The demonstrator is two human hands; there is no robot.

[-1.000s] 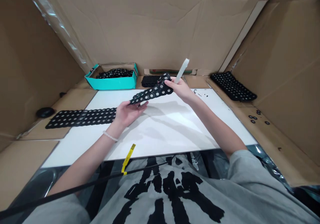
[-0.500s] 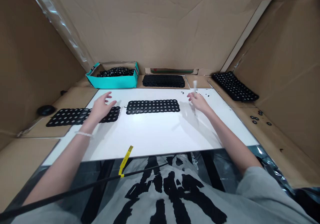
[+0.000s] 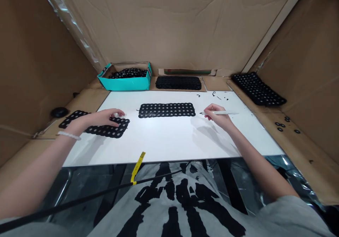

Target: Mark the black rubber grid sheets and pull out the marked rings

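Observation:
A black dotted strip (image 3: 166, 110) of joined round pieces lies flat in the middle of the white board. To its left is a second black dotted strip (image 3: 104, 131), slanted and partly covered by my left hand (image 3: 106, 117). That hand's thumb rests on the strip's top while its fingers curl at the far edge; whether they reach underneath is hidden. Just beyond the middle strip's right end, my right hand (image 3: 215, 114) grips a white pen-shaped tool (image 3: 229, 112). Its thin dark tip points left toward the strip without touching it.
A turquoise box (image 3: 124, 84) of black pieces stands at the back left, beside a stack of black strips (image 3: 178, 83). More dotted sheets (image 3: 258, 89) lie at the right, near several loose black rings (image 3: 280, 129). Black scraps (image 3: 214, 93) dot the board; a black mouse (image 3: 59, 112) sits left.
My left hand has come down onto the left strip, which has turned so its right end lies nearer me. My right hand has tipped the tool from upright to nearly level, tip leftward.

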